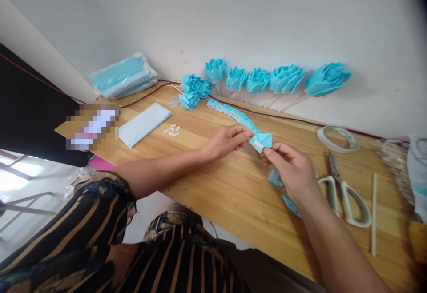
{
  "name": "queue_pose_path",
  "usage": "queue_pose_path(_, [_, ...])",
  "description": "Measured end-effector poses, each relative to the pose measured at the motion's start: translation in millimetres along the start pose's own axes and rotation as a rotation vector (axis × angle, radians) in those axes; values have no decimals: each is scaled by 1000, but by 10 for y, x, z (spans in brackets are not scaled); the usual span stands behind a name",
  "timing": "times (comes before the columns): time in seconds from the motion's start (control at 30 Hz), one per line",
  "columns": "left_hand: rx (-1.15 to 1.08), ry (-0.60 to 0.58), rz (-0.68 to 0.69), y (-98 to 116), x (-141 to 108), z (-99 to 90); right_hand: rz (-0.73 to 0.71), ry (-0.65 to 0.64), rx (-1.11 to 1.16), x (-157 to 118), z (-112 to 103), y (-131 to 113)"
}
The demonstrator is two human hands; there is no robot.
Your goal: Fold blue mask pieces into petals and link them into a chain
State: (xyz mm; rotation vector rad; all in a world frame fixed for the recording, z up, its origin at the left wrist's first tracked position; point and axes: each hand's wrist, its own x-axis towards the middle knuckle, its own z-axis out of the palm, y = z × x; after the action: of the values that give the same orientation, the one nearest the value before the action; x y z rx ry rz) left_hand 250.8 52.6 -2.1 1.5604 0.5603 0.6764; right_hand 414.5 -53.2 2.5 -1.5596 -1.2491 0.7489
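Note:
Between my two hands is a folded blue piece of mask-like fabric (pixel 265 139) with a small white strip (pixel 258 145) on its face. My left hand (pixel 230 141) pinches its left edge with thumb and finger. At its lower right corner, the thumb and fingers of my right hand (pixel 290 164) are closed on it. Just behind it runs a curved row of overlapping folded blue pieces (pixel 233 113). Beneath my right hand lie loose blue pieces (pixel 274 177), partly covered by the hand. A small scatter of white strips (pixel 172 130) lies left of my left hand.
Several blue fabric flowers (pixel 258 80) on pale sticks lean against the wall. Scissors (pixel 342 190), a tape roll (pixel 338 139) and a thin stick (pixel 374 215) lie to the right. Flat masks (pixel 145 125) and a bagged mask pack (pixel 123 76) are at left. A cable runs along the wall.

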Motion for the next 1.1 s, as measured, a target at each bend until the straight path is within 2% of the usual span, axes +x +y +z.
queue_pose_path(0.1, [93,145,129,41,-35,20,18,51,-6,2,5,11])
queue_pose_path(0.17, [177,132,224,59,-76,53,2,63,-18,0,6,30])
queue_pose_path(0.23, [259,65,278,58,-113,87,-19,62,-32,-3,6,51])
queue_pose_path(0.3, [337,32,281,41,-130,106,-30,50,-40,-8,6,65])
queue_pose_path(0.4, [425,58,252,3,-119,97,-27,28,-47,-19,9,64])
queue_pose_path(0.7, [539,61,259,-16,-108,58,-59,49,-156,-55,30,-37])
queue_pose_path(1.1, [565,73,293,-27,-112,70,-111,87,-274,-66,66,-21])
